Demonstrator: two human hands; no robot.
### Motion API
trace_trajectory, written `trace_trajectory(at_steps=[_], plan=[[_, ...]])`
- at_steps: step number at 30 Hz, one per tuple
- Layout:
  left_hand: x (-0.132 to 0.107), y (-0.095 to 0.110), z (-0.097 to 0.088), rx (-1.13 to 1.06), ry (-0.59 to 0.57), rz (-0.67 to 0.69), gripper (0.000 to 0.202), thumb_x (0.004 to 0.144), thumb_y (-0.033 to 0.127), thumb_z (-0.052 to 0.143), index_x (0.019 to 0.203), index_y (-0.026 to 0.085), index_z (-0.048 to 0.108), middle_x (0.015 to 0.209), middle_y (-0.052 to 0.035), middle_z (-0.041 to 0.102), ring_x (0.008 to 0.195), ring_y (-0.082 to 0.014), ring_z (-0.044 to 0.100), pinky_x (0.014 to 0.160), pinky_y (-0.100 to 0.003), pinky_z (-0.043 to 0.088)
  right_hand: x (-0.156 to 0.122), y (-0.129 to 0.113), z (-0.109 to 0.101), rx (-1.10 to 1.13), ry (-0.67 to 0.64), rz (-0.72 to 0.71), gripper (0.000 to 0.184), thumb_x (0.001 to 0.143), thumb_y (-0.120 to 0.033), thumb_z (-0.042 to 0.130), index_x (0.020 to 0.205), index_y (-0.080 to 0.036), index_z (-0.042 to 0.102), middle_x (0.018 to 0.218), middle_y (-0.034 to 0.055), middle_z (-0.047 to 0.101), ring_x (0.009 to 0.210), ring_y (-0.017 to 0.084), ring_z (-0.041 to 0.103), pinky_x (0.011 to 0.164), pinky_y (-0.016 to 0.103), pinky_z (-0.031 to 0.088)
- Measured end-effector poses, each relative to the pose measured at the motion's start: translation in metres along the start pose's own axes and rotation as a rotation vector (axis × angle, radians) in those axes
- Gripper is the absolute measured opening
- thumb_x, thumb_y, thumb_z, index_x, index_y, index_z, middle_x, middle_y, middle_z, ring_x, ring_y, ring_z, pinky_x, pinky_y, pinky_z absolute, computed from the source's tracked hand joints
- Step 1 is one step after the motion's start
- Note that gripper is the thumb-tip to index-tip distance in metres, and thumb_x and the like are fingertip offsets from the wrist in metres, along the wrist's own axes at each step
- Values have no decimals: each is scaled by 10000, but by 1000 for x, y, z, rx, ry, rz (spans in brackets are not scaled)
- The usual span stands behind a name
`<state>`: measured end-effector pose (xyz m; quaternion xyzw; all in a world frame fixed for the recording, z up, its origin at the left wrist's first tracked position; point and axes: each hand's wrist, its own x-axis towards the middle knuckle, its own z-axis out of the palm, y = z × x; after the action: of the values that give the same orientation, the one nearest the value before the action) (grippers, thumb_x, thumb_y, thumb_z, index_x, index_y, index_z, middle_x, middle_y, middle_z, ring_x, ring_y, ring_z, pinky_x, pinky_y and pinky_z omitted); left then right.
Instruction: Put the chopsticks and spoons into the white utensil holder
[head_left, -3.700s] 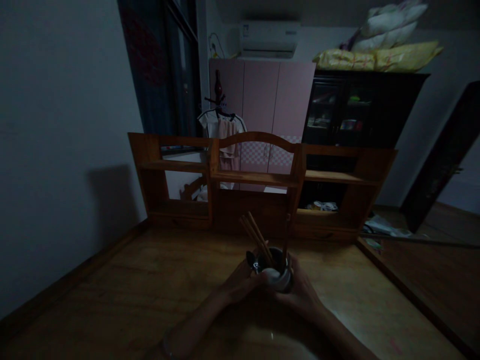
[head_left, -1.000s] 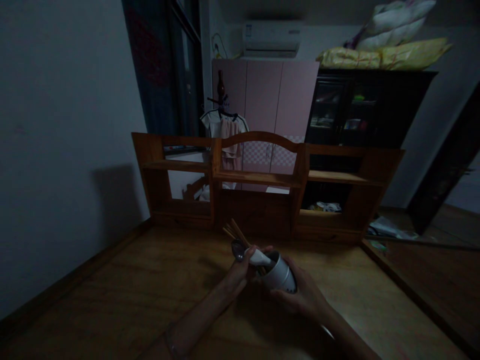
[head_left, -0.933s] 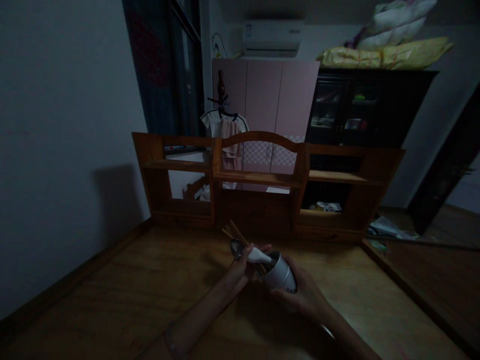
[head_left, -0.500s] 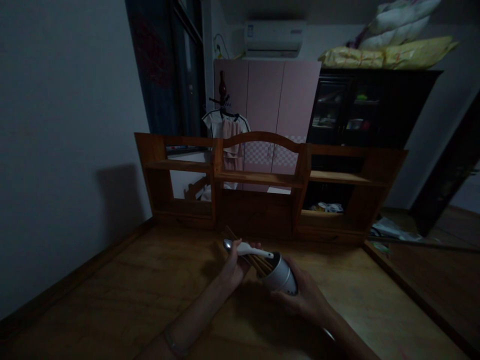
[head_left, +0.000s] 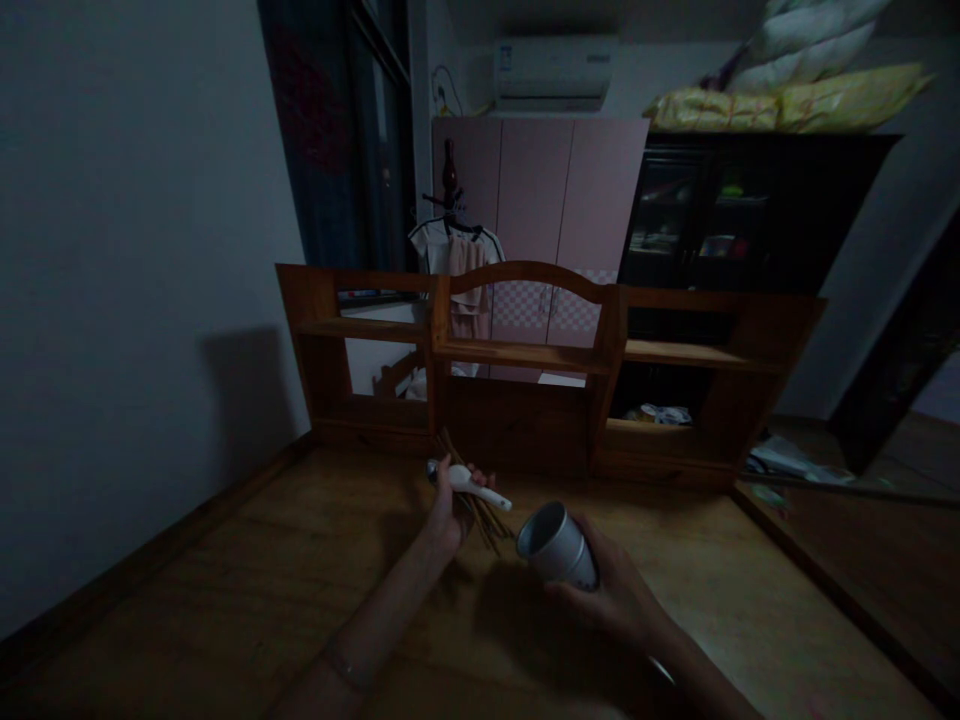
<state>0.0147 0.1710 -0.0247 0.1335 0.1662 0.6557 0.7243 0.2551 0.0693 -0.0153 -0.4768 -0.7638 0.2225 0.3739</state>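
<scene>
My left hand is closed round a bundle of chopsticks together with a white spoon and a shiny metal spoon. The white spoon lies on top, its handle pointing right. To the right, my right hand grips a grey metal cylinder, tilted with its open mouth toward the left hand. Nothing shows inside the mouth. The chopstick ends lie just left of the cylinder, apart from it. Both hands are above a wooden board.
A low wooden shelf unit stands across the far edge of the board. A white wall rises at the left. Behind are a pink wardrobe, a coat rack with clothes and a dark cabinet.
My left hand has drawn the chopsticks and spoons out of the cylinder, moving left. The right hand stays nearly in place with the cylinder. The view has shifted slightly.
</scene>
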Motion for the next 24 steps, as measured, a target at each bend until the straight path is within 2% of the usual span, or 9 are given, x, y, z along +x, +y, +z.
trace_trajectory(at_steps=[2, 5, 8, 11, 17, 20, 24], plan=[[3, 3, -4, 1, -69, -2, 331, 882, 435, 558, 725, 144, 550, 580, 13, 504, 603, -129, 568, 738, -322, 566, 0, 1, 0, 1, 2, -5, 767, 697, -405, 769, 1363, -213, 442, 1230, 110, 590, 1078, 338, 571, 896, 461, 468], [5, 5, -7, 24, -83, -20, 373, 836, 497, 607, 723, 152, 522, 554, 33, 472, 558, -118, 544, 613, -261, 535, 0, 3, 1, -20, 8, -12, 778, 704, -429, 771, 1367, -210, 427, 1245, 110, 580, 1090, 335, 564, 906, 460, 464], [7, 4, -9, 55, -81, -78, 370, 806, 490, 644, 739, 155, 504, 510, 73, 399, 439, -66, 443, 456, -176, 423, -1, 4, 2, -32, 18, -18, 760, 716, -444, 763, 1360, -213, 430, 1246, 106, 578, 1088, 331, 565, 906, 458, 464], [10, 3, -12, 84, -116, -142, 380, 815, 506, 621, 740, 155, 495, 474, 98, 332, 361, -37, 325, 362, -149, 293, -2, 6, 3, -42, 37, -21, 758, 715, -447, 762, 1357, -213, 432, 1266, 109, 565, 1113, 335, 550, 928, 471, 450], [12, 1, -18, 116, -195, -206, 442, 847, 573, 547, 767, 139, 518, 476, 91, 337, 341, -30, 290, 333, -151, 256, 0, 8, 3, -67, 71, -53, 774, 716, -432, 760, 1369, -209, 410, 1296, 120, 541, 1147, 334, 529, 950, 474, 434], [11, -2, -17, 163, -169, -219, 509, 829, 641, 525, 807, 132, 537, 490, 82, 375, 337, -31, 286, 320, -156, 247, 1, 8, 2, -67, 58, -75, 759, 718, -416, 764, 1362, -218, 415, 1288, 115, 547, 1136, 324, 537, 939, 456, 442], [10, -9, -14, 266, -102, -147, 501, 788, 630, 599, 888, 141, 548, 584, 48, 495, 360, -35, 355, 341, -165, 295, 0, 7, 2, -53, 49, -59, 773, 710, -410, 765, 1372, -216, 416, 1295, 116, 543, 1143, 335, 532, 933, 463, 445]])
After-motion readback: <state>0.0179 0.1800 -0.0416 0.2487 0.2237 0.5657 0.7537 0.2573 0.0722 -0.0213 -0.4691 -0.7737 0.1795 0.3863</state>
